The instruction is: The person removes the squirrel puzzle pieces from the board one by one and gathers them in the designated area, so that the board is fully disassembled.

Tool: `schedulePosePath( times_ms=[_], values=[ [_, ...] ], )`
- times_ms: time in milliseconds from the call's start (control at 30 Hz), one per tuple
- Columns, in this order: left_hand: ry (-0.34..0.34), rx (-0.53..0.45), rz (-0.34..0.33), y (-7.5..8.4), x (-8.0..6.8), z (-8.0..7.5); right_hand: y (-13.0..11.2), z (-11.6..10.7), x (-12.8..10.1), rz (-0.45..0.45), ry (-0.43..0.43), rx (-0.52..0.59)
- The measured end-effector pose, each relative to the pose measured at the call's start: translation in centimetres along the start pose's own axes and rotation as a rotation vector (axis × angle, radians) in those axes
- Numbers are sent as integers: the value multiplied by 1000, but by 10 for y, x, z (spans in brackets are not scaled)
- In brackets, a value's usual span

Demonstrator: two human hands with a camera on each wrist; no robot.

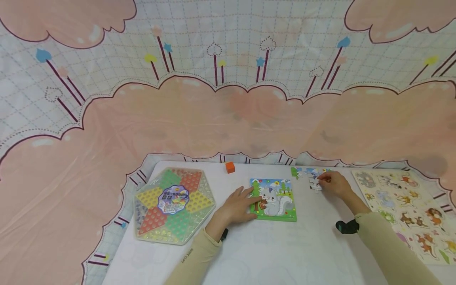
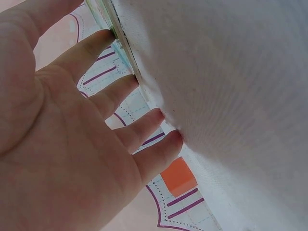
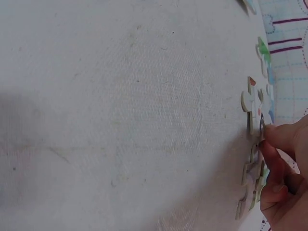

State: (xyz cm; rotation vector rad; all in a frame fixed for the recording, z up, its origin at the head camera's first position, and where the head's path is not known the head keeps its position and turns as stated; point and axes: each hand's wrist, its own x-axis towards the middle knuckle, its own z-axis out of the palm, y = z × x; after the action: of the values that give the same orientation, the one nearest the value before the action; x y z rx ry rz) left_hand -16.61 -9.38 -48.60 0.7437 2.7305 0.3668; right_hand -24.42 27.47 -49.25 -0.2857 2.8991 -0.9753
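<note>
A white worktop (image 1: 285, 253) is standing before a patterned cloth (image 1: 199, 118), whose pink cloud shapes are spreading across a dashed grid. The left hand (image 1: 236, 206), fingers spread and grasping nothing, is resting on the left side of a squirrel picture (image 1: 278, 204). Near the far edge, the right hand (image 1: 336, 184) is pinching a puzzle piece (image 1: 314, 184) beside other pieces (image 1: 301, 172). A hexagonal game board (image 1: 199, 186) is lying leftward, an animal board (image 1: 386, 204) rightward; an orange block (image 1: 230, 167) is sitting toward the back.

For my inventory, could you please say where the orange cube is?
In the head view, the orange cube sits near the far edge of the table, right of the Chinese checkers board.
</note>
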Motion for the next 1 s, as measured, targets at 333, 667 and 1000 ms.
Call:
schedulePosePath(
  times_ms=[333, 667, 1000],
  values=[
    [2, -5, 3, -4, 0, 3, 3, 7, 2, -19, 16, 9],
    [4, -10, 1, -3, 0, 2, 0, 8, 1, 14, 33, 28],
    [11, -5, 8, -1, 1, 2, -2, 7, 1, 148, -27, 17]
  ],
)
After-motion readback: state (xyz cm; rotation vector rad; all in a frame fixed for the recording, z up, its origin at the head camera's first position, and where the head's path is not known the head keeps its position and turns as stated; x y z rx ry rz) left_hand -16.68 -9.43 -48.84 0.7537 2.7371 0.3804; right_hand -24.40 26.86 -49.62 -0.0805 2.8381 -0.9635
